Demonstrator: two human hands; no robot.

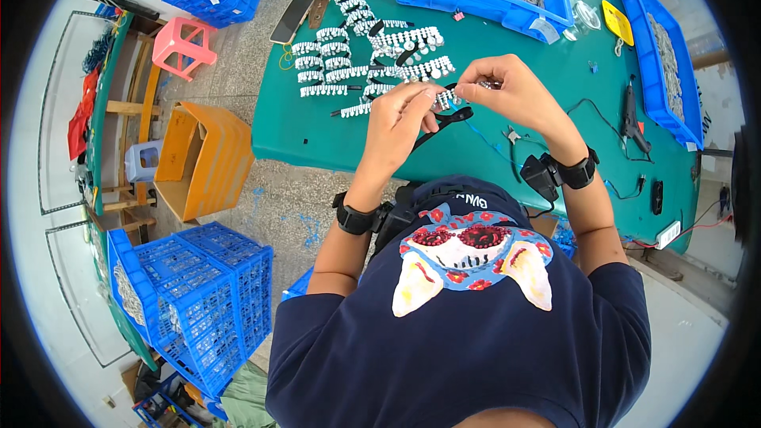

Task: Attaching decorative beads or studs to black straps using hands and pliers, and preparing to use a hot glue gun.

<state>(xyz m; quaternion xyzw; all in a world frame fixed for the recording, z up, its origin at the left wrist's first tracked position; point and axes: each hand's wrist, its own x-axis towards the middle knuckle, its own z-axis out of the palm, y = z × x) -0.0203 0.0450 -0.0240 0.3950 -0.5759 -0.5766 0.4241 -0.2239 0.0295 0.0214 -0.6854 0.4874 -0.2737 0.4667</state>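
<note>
Between my hands, above the front of the green table [333,135], is a beaded band [446,101] with white and shiny beads. My left hand [400,115] pinches its left end, where a black ribbon [453,117] loops out and hangs below the fingers. The fingertips of my right hand [511,91] are closed on the other end, partly covering it. Just beyond my hands lie several similar white beaded bands [329,63] with black ends, set out in loose rows.
Blue trays of grey cord-like pieces stand at the back [476,1] and right [662,71]. A black glue gun [632,123] with its cable, pliers [514,135] and a yellow tray [617,22] are on the right. A phone [292,19] lies by a metal post. Blue crates [198,301] stand left.
</note>
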